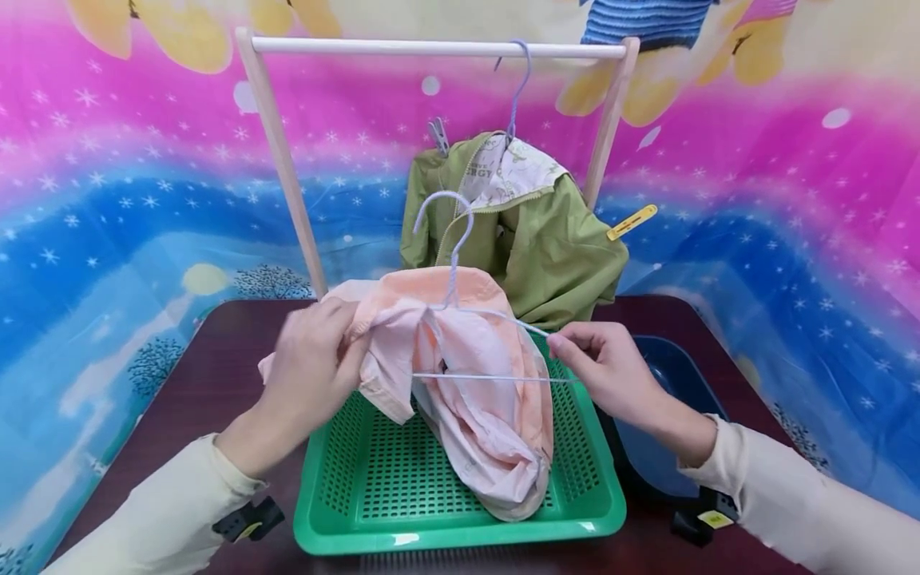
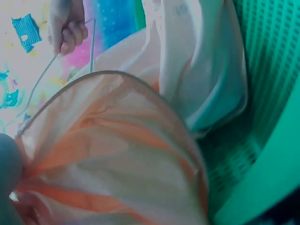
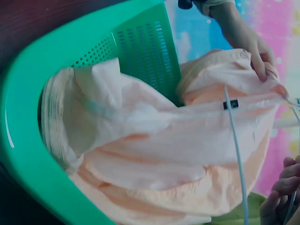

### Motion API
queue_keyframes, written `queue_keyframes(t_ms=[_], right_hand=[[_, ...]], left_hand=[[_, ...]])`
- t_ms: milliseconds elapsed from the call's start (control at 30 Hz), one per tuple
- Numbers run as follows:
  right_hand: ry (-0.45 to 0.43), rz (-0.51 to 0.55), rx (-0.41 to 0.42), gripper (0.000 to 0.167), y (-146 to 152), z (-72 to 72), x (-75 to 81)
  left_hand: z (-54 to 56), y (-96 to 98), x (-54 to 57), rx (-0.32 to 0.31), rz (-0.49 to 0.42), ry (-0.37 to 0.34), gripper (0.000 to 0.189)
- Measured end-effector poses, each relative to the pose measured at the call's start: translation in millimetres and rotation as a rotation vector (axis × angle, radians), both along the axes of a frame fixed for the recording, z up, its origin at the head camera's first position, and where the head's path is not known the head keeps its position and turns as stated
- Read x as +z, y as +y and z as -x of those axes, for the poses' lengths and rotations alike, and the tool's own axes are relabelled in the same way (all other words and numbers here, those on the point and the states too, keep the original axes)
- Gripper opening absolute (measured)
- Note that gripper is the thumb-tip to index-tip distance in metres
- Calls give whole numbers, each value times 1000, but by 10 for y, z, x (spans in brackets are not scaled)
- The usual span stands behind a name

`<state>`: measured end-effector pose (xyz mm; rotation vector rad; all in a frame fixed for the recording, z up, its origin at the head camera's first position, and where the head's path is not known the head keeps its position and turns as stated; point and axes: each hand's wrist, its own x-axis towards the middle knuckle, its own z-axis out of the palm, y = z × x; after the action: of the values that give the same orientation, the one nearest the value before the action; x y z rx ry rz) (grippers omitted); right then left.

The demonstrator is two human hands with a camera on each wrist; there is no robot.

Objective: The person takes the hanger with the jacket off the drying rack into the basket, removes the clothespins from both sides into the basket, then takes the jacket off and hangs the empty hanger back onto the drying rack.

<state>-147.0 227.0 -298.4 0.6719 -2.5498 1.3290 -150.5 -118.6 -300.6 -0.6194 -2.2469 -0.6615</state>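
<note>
A light pink jacket (image 1: 477, 455) droops over the green basket, its lower part inside it. My left hand (image 1: 305, 371) grips the jacket near its upper left edge; in the left wrist view the zipped edge of the pink cloth (image 2: 103, 145) fills much of the picture. A pale lilac wire hanger (image 1: 470, 220) stands hook up, with its left side in the jacket's opening. My right hand (image 1: 614, 371) pinches the hanger's right end, outside the cloth. In the right wrist view the hanger's bottom bar (image 3: 236, 145) crosses the pink fabric.
The green perforated basket (image 1: 460, 543) sits on the dark table (image 1: 208, 383). Behind it, a green jacket (image 1: 568, 263) hangs from the rack's bar (image 1: 402, 48), with a grey clip (image 1: 438, 136) and a yellow clip (image 1: 632, 222). A dark blue basin (image 1: 668, 447) stands at the right.
</note>
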Motion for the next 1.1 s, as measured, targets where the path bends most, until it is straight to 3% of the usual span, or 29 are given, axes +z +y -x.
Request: queue_keyframes(t_ms=[133, 200, 300, 367, 433, 500, 633, 733, 833, 900, 1000, 1100], right_hand=[[28, 43, -63, 23, 56, 26, 33], [31, 60, -83, 23, 93, 39, 44], [43, 76, -106, 22, 149, 58, 59], [63, 86, -126, 23, 183, 68, 75], [98, 95, -156, 23, 216, 79, 92], [137, 116, -192, 24, 245, 92, 106], [185, 183, -251, 27, 309, 126, 100], [206, 229, -287, 28, 356, 144, 91], [215, 298, -287, 29, 402, 149, 111], [220, 364, -268, 29, 434, 160, 133], [229, 440, -255, 29, 462, 179, 169], [241, 462, -282, 29, 464, 190, 194]], left_hand=[[-74, -149, 128, 218, 162, -32, 21], [-110, -221, 195, 283, 265, -80, 30], [-126, -322, 294, 300, 352, -209, 42], [-101, -387, 357, 273, 336, -290, 37], [-48, -441, 420, 226, 226, -357, 27], [26, -482, 472, 174, 77, -376, 20], [180, -493, 542, 66, -261, -401, 27], [259, -438, 549, -91, -566, -488, 22], [291, -356, 567, -289, -909, -632, 17], [287, -296, 595, -371, -1088, -738, 21], [220, -162, 652, -421, -1209, -871, 34], [125, 17, 703, -470, -1200, -963, 47]])
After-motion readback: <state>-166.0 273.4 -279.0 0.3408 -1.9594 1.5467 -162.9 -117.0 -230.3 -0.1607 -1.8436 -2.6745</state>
